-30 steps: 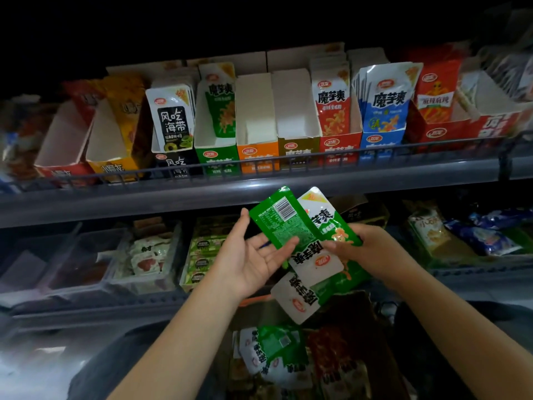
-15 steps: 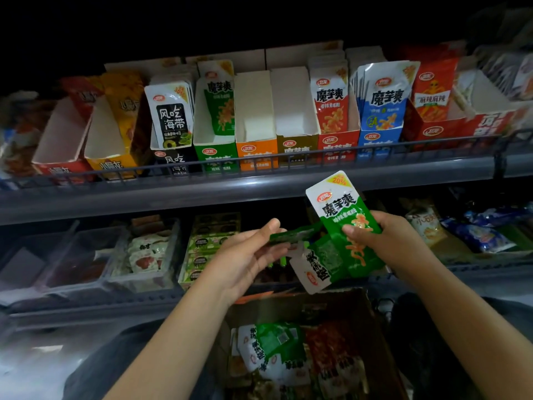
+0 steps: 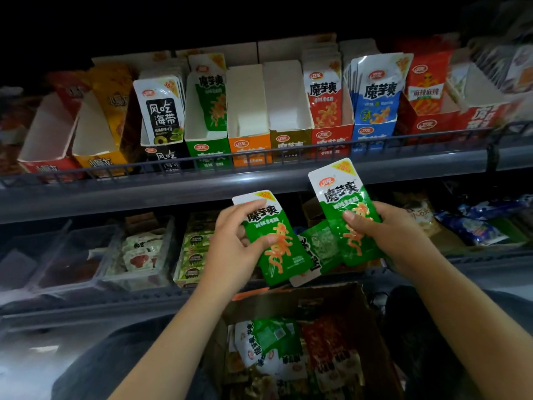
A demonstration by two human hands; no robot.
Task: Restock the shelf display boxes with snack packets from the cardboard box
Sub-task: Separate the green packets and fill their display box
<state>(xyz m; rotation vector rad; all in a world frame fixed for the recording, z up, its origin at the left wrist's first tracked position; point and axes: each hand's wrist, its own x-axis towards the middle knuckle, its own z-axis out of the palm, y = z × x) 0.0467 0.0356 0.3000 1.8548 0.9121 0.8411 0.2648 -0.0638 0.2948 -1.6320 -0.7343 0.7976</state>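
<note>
since the earlier frames the two hands have drawn apart: the fanned packets once shared between them are now split, one upright in each.

head view: the left hand (image 3: 233,249) has its grip curled round one green snack packet (image 3: 277,241), thumb across the front, label facing the camera. the right hand (image 3: 395,238) grips a second green packet (image 3: 349,209) with the thumb pressed on its face; at least one more packet (image 3: 320,246) peeks out behind it, turned back-side out, and how many are stacked there cannot be told. all are flat glossy pouches, white at the top, green below with orange print. both are held below the upper shelf (image 3: 259,186), a grey ledge with a wire rail that crosses in front of the row of display boxes. the green display box (image 3: 207,145) holds one matching packet; the orange box (image 3: 249,145) and the olive box (image 3: 290,140) beside it show bare white card inside. below the hands sits the open brown cardboard box (image 3: 360,301), with green and red packets heaped loosely inside.
</note>
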